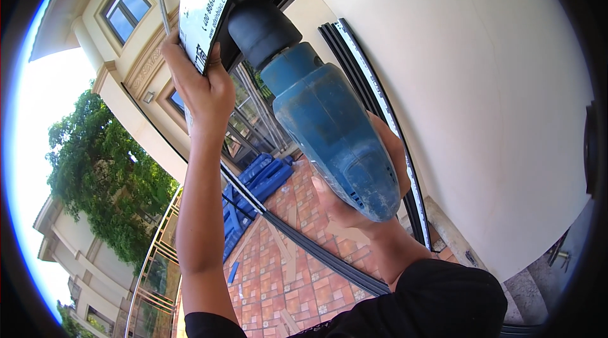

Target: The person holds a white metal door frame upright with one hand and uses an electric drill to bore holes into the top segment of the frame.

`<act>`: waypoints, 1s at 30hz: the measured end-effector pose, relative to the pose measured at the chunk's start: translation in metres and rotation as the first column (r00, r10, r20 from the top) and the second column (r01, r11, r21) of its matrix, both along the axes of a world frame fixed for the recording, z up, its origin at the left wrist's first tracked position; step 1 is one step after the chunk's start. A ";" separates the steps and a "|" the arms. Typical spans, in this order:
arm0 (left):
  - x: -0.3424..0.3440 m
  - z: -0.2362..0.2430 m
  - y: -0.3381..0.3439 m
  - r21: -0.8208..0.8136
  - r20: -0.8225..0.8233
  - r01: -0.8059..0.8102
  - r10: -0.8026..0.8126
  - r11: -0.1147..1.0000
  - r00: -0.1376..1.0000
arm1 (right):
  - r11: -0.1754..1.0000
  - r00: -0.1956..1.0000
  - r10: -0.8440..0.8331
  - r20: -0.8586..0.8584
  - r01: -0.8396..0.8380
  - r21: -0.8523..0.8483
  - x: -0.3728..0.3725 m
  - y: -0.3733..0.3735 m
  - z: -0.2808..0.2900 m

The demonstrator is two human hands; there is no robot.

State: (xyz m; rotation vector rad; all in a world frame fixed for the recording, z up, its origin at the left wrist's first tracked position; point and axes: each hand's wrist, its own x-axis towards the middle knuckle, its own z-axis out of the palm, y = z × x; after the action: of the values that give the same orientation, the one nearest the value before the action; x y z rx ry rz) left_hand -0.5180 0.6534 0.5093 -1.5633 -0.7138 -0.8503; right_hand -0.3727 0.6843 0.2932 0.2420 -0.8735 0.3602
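My right hand [337, 204] grips a dusty blue power drill [332, 119], held up with its thick black front end [263, 32] pointing to the upper left. That front end is against or very near a dark profile overhead, and its tip is hidden. To its left, my left hand [206, 88] is closed around the lower end of a profile covered in white printed film [209, 5], the thumb on its right edge and the fingers on its left. Much of the profile runs out of view at the top.
Long dark profiles [358, 65] lean against a cream wall [468, 84] on the right. Another dark profile [304, 243] slants across the tiled floor [272, 293]. Blue-wrapped bundles [266, 179] lie behind my left forearm. A metal railing [155, 268] borders the left, with a tree [111, 179] beyond.
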 end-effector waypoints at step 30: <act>-0.014 0.005 -0.019 -0.120 -0.015 -0.055 0.054 0.991 0.998 | 0.863 0.877 0.387 0.286 -0.235 -0.447 -0.008 -0.014 -0.134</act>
State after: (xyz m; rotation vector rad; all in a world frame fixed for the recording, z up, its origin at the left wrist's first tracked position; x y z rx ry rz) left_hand -0.5317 0.6345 0.5139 -1.6466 -0.8088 -0.7691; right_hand -0.3807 0.6699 0.1596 -0.0730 -1.1080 0.9082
